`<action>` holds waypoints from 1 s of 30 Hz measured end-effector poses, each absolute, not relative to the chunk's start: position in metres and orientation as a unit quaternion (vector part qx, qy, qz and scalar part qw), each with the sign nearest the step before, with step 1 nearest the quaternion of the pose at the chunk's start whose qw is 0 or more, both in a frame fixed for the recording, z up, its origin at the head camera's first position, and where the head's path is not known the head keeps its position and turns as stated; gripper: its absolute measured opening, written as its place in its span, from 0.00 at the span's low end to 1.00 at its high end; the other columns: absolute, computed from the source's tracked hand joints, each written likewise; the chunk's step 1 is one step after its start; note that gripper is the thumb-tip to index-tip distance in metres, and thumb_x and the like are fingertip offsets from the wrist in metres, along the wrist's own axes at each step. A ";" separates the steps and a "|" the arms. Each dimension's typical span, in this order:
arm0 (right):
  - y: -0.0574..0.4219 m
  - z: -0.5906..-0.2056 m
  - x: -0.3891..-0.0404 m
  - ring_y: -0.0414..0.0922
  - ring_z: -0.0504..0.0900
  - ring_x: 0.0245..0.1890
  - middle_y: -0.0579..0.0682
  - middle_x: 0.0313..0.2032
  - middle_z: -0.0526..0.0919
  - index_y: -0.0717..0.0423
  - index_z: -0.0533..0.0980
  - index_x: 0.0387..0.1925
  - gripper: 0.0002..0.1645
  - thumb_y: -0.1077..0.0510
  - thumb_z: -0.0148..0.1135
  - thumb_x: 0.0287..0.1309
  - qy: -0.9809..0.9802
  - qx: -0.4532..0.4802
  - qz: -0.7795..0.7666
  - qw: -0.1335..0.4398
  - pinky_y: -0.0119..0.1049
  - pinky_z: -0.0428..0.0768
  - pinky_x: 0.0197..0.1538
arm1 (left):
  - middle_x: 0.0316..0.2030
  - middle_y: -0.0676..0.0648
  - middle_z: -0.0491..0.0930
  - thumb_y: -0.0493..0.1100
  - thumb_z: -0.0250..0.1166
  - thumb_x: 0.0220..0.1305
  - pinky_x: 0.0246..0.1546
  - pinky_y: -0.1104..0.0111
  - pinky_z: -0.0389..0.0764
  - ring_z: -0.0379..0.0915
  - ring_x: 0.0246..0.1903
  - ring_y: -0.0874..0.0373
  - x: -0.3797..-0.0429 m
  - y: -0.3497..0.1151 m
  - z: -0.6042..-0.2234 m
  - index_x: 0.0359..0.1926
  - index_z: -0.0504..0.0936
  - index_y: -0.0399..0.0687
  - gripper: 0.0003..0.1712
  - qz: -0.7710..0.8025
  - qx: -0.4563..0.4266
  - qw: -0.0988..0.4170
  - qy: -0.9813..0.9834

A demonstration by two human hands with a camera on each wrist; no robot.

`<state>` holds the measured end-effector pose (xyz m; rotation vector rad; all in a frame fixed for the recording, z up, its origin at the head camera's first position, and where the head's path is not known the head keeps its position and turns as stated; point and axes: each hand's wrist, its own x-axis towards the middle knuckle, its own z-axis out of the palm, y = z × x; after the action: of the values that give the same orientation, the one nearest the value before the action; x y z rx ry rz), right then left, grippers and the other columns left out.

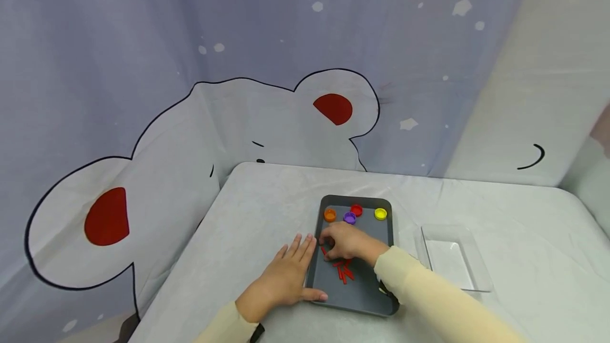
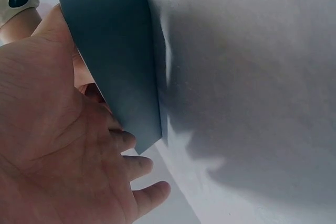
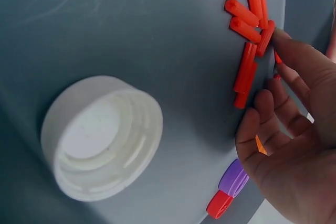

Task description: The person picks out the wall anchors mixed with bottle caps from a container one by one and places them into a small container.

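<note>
My right hand [image 1: 348, 240] bends over the left part of a grey tray [image 1: 367, 298], thumb and fingers curled around a small red stick [image 1: 324, 251], which the fingers partly cover. Several more red sticks [image 1: 343, 271] lie loosely grouped on the tray just below that hand. In the right wrist view, a white bottle cap [image 3: 102, 137] rests open side up on the tray; my right arm hides it from the head view. My left hand [image 1: 288, 274] lies along the tray's left edge with straight, spread fingers, its thumb over the near left corner.
At the tray's far end sit an orange cap [image 1: 330, 215], a red cap [image 1: 356, 209], a purple cap [image 1: 350, 218] and a yellow cap [image 1: 380, 214]. A clear plastic box [image 1: 469, 258] stands right of the tray on the white-covered table [image 1: 267, 200]. A printed curtain hangs behind.
</note>
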<state>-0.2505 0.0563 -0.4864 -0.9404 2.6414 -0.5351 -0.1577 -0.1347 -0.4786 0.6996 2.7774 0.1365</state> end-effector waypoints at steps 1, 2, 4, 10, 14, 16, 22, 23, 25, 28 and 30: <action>0.056 -0.487 -0.250 0.40 0.74 0.32 0.44 0.31 0.81 0.50 0.84 0.39 0.17 0.53 0.81 0.48 0.916 -0.325 -0.187 0.145 0.39 0.79 0.41 | 0.81 0.42 0.43 0.82 0.58 0.55 0.73 0.46 0.55 0.37 0.79 0.44 -0.158 -0.135 -0.479 0.81 0.44 0.41 0.70 0.047 0.242 0.137 0.959; 0.057 -0.487 -0.250 0.40 0.74 0.31 0.44 0.31 0.81 0.50 0.84 0.39 0.16 0.53 0.81 0.49 0.916 -0.323 -0.187 0.148 0.38 0.79 0.40 | 0.81 0.42 0.43 0.82 0.58 0.55 0.73 0.46 0.55 0.37 0.79 0.44 -0.158 -0.135 -0.479 0.81 0.44 0.41 0.70 0.047 0.241 0.139 0.959; 0.056 -0.487 -0.251 0.40 0.74 0.30 0.43 0.29 0.80 0.49 0.84 0.38 0.15 0.53 0.81 0.49 0.916 -0.321 -0.187 0.153 0.37 0.79 0.38 | 0.81 0.42 0.42 0.81 0.58 0.55 0.73 0.46 0.55 0.37 0.79 0.44 -0.158 -0.134 -0.479 0.81 0.44 0.42 0.70 0.047 0.241 0.140 0.959; 0.061 -0.482 -0.251 0.38 0.74 0.25 0.40 0.24 0.77 0.50 0.84 0.34 0.11 0.55 0.79 0.50 0.916 -0.321 -0.188 0.149 0.34 0.77 0.32 | 0.81 0.42 0.43 0.81 0.59 0.55 0.73 0.46 0.55 0.38 0.79 0.44 -0.157 -0.133 -0.477 0.81 0.45 0.41 0.70 0.044 0.241 0.137 0.960; 0.070 -0.466 -0.252 0.37 0.73 0.23 0.40 0.22 0.77 0.53 0.85 0.34 0.10 0.56 0.78 0.52 0.912 -0.317 -0.222 0.136 0.32 0.76 0.30 | 0.80 0.41 0.45 0.82 0.60 0.53 0.73 0.46 0.56 0.39 0.79 0.44 -0.157 -0.131 -0.476 0.81 0.46 0.40 0.71 0.045 0.237 0.126 0.962; 0.078 -0.454 -0.253 0.37 0.72 0.21 0.40 0.21 0.76 0.53 0.85 0.36 0.09 0.56 0.77 0.53 0.908 -0.317 -0.243 0.126 0.32 0.74 0.29 | 0.80 0.41 0.44 0.83 0.60 0.52 0.73 0.46 0.57 0.39 0.79 0.44 -0.156 -0.129 -0.475 0.80 0.46 0.39 0.72 0.049 0.235 0.120 0.963; 0.114 -0.423 -0.252 0.35 0.70 0.17 0.38 0.17 0.74 0.54 0.86 0.38 0.11 0.55 0.76 0.54 0.900 -0.305 -0.294 0.097 0.30 0.71 0.26 | 0.80 0.40 0.44 0.84 0.58 0.53 0.72 0.44 0.57 0.38 0.79 0.43 -0.155 -0.120 -0.476 0.80 0.47 0.38 0.72 0.070 0.247 0.095 0.962; 0.122 -0.420 -0.251 0.35 0.70 0.17 0.39 0.17 0.74 0.54 0.86 0.38 0.11 0.54 0.76 0.54 0.900 -0.299 -0.303 0.095 0.30 0.70 0.26 | 0.80 0.40 0.43 0.84 0.56 0.54 0.72 0.44 0.57 0.38 0.79 0.43 -0.155 -0.119 -0.477 0.80 0.47 0.38 0.71 0.070 0.249 0.094 0.961; 0.139 -0.417 -0.247 0.36 0.70 0.18 0.39 0.18 0.75 0.54 0.86 0.40 0.12 0.54 0.76 0.55 0.898 -0.288 -0.320 0.096 0.31 0.70 0.27 | 0.80 0.40 0.43 0.85 0.53 0.55 0.72 0.44 0.56 0.38 0.79 0.43 -0.154 -0.117 -0.478 0.80 0.48 0.39 0.70 0.067 0.254 0.088 0.961; 0.166 -0.416 -0.242 0.37 0.71 0.20 0.40 0.20 0.76 0.55 0.86 0.43 0.14 0.53 0.74 0.58 0.893 -0.278 -0.339 0.102 0.32 0.70 0.28 | 0.80 0.39 0.45 0.85 0.52 0.55 0.72 0.44 0.57 0.40 0.79 0.42 -0.151 -0.116 -0.482 0.80 0.50 0.39 0.69 0.056 0.255 0.077 0.962; 0.185 -0.417 -0.237 0.36 0.71 0.22 0.40 0.21 0.75 0.54 0.85 0.44 0.15 0.52 0.74 0.58 0.893 -0.269 -0.345 0.101 0.31 0.71 0.29 | 0.80 0.38 0.46 0.85 0.52 0.56 0.72 0.44 0.58 0.42 0.78 0.40 -0.148 -0.116 -0.483 0.79 0.52 0.39 0.68 0.053 0.254 0.073 0.963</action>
<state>-0.2366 0.1853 -0.4166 -0.7950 2.6387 -1.0194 -0.1480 -0.1162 -0.4830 0.7619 2.8927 0.1579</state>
